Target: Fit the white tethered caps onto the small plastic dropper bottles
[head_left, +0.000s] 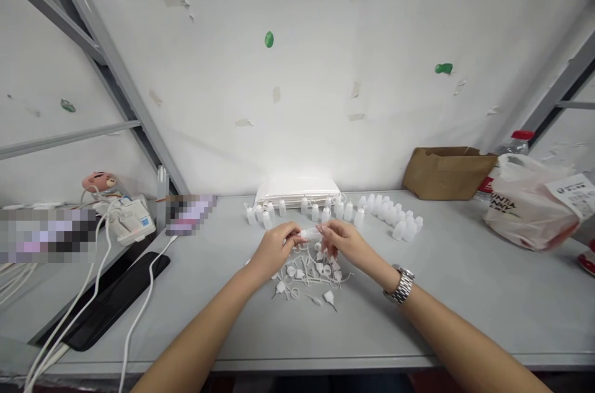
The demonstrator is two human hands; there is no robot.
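We see a small translucent white plastic bottle [310, 234] lying sideways between the two hands, above the middle of the gray tabletop [204, 312]; its body is cloudy and short, partly covered by fingers at both ends. Left hand [277, 245]: fingers curled, thumb and fingertips pinching the bottle's left end. Right hand [344, 240]: fingers bent inward, tips gripping the right end; we can't tell if it also holds a cap. A silver metal-link watch [400, 284] sits on the right wrist.

Room, left to right: we mark the long black flat slab [116, 300] with white cables [149, 284] beside it, well apart from the left forearm, gray surface between. Just behind the hands, upright white capped bottles [282, 208] stand before a flat white stack [297, 187]. Below the hands, a loose scatter of white plastic caps with thin tips [291, 271] lies close; the table's front edge runs beyond it, nearer us. Rightward we have a cluster of upright translucent bottles [385, 210], then an open brown paper bag [450, 173] near the wall and a printed white plastic bag [525, 210], both well apart from the right hand.
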